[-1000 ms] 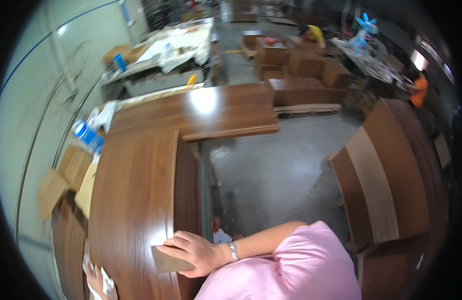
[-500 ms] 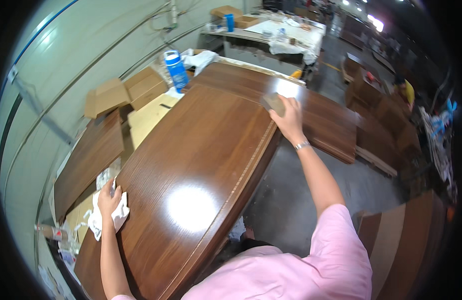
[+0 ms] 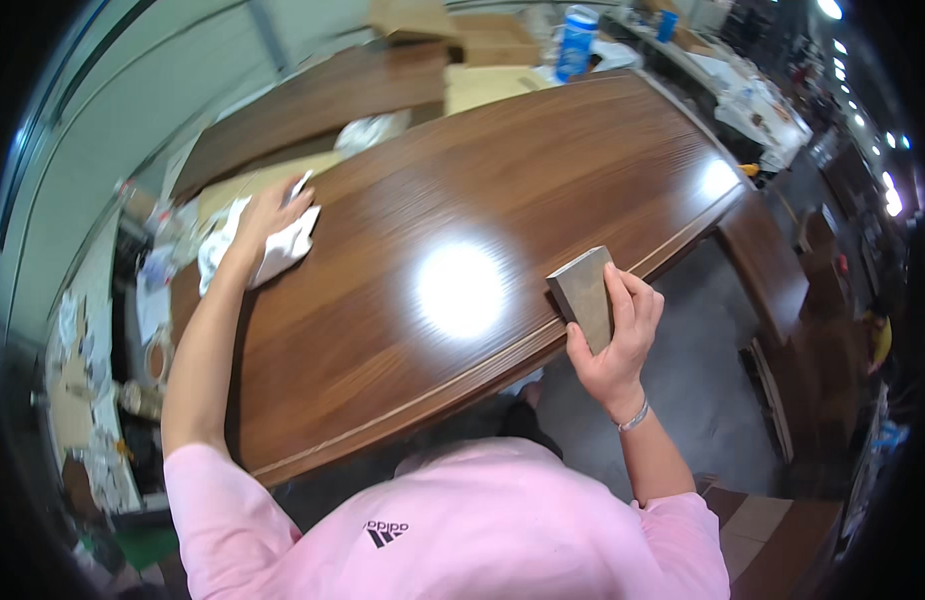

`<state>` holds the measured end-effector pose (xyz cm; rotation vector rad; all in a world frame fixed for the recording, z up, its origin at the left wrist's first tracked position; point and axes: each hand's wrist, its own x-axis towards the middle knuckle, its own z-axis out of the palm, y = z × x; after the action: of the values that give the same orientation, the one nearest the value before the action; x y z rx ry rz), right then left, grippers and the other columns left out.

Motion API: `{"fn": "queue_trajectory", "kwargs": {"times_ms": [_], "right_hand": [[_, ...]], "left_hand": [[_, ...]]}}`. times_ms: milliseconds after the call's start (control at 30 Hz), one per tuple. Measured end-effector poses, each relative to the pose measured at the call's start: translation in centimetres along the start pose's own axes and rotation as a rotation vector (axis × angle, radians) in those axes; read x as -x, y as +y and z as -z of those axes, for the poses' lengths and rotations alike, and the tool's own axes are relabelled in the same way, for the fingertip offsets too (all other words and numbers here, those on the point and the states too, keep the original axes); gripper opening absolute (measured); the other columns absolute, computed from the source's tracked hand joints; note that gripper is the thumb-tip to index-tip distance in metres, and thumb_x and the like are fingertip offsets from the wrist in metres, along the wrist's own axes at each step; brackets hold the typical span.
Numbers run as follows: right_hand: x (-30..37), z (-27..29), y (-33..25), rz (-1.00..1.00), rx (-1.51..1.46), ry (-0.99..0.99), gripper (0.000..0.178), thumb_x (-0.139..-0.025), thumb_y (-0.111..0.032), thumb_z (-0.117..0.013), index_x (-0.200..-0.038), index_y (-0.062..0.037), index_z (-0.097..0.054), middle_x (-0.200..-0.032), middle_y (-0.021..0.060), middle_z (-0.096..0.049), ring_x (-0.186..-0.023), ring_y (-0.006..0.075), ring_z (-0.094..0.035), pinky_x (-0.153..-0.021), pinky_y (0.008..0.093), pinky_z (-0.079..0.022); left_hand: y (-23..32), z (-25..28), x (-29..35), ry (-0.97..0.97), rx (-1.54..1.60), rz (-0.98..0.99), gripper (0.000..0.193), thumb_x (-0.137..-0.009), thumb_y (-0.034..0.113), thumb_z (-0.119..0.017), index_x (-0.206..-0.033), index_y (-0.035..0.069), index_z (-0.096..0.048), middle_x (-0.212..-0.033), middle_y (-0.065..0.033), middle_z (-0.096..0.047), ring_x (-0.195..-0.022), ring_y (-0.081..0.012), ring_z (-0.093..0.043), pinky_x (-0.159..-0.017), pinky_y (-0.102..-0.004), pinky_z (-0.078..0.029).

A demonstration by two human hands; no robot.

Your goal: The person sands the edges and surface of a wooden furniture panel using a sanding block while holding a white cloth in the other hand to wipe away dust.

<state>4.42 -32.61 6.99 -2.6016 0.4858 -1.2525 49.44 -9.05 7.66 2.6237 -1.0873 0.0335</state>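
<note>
A glossy dark brown wooden panel (image 3: 373, 330) with a pale line along its near edge lies in front of me. My right hand (image 3: 623, 345) grips a grey-brown rectangular block, which looks like a sanding block (image 3: 586, 295), fingers along one side and thumb on the other. The block is tilted over the panel's near edge; whether it touches the wood I cannot tell. At the panel's far left edge, my left hand (image 3: 268, 215) is closed on a crumpled white cloth (image 3: 289, 250). A thin white piece sticks up by its fingers.
Behind the panel lie another brown board (image 3: 323, 105), open cardboard boxes (image 3: 498, 40) and a blue bottle (image 3: 577, 45). A cluttered side table (image 3: 73, 370) stands at the left. More brown boards (image 3: 768, 260) are stacked at the right, where a person (image 3: 880, 340) is partly visible.
My view has swung toward the panel's left side. My right hand has drawn the block back from the panel's far end to its near edge. The left hand stays by the cloth.
</note>
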Motion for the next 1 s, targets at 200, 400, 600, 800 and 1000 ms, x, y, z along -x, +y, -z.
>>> {"fn": "queue_trajectory", "kwargs": {"times_ms": [200,400,600,800,1000], "right_hand": [[5.4,-4.0,-22.1,0.262,-0.230,-0.234,0.075,-0.069,-0.038,-0.074,-0.133,-0.0005,-0.060,-0.126,0.0195,-0.057,-0.102,0.0310,-0.055,-0.087,0.0427,-0.038],[8.2,-9.5,-37.8,0.651,-0.485,-0.302,0.070,-0.068,-0.032,-0.075,-0.130,-0.0024,-0.060,-0.122,0.0179,-0.060,-0.094,0.0258,-0.060,-0.080,0.0368,-0.045],[8.3,-8.0,-35.7,0.568,-0.372,-0.262,0.070,-0.061,-0.028,-0.077,-0.125,-0.0034,-0.063,-0.121,0.0166,-0.059,-0.095,0.0256,-0.060,-0.082,0.0378,-0.046],[5.2,-3.0,-23.6,0.016,-0.112,-0.074,0.060,-0.076,-0.015,-0.070,-0.131,0.0024,-0.056,-0.124,0.0185,-0.058,-0.111,0.0319,-0.056,-0.099,0.0422,-0.043],[-0.7,-3.6,-28.2,-0.365,-1.270,-0.048,0.054,-0.103,-0.020,-0.051,-0.149,0.0016,-0.035,-0.145,0.0122,-0.047,-0.131,0.0212,-0.048,-0.110,0.0357,-0.036]], "left_hand": [[-8.1,1.9,5.1,0.120,0.004,-0.145,0.064,-0.090,0.061,-0.054,-0.132,0.012,-0.062,-0.124,-0.0167,-0.067,-0.112,-0.0383,-0.063,-0.092,-0.0438,-0.050],[-6.3,2.7,7.3,0.167,0.036,-0.137,0.056,-0.089,0.054,-0.053,-0.122,0.010,-0.065,-0.116,-0.0144,-0.070,-0.109,-0.0367,-0.064,-0.088,-0.0451,-0.050],[-6.8,3.3,8.6,0.246,0.111,-0.149,0.048,-0.089,0.047,-0.056,-0.114,0.009,-0.069,-0.109,-0.0159,-0.072,-0.102,-0.0367,-0.066,-0.089,-0.0487,-0.050],[-1.1,5.1,11.4,0.019,0.500,-0.146,0.049,-0.095,0.049,-0.054,-0.114,0.008,-0.073,-0.105,-0.0160,-0.074,-0.101,-0.0319,-0.069,-0.090,-0.0424,-0.052],[6.8,9.3,22.6,-0.023,1.064,-0.632,0.069,-0.091,0.033,-0.072,-0.144,0.000,-0.042,-0.133,-0.0164,-0.058,-0.125,-0.0263,-0.056,-0.111,-0.0382,-0.039]]}}
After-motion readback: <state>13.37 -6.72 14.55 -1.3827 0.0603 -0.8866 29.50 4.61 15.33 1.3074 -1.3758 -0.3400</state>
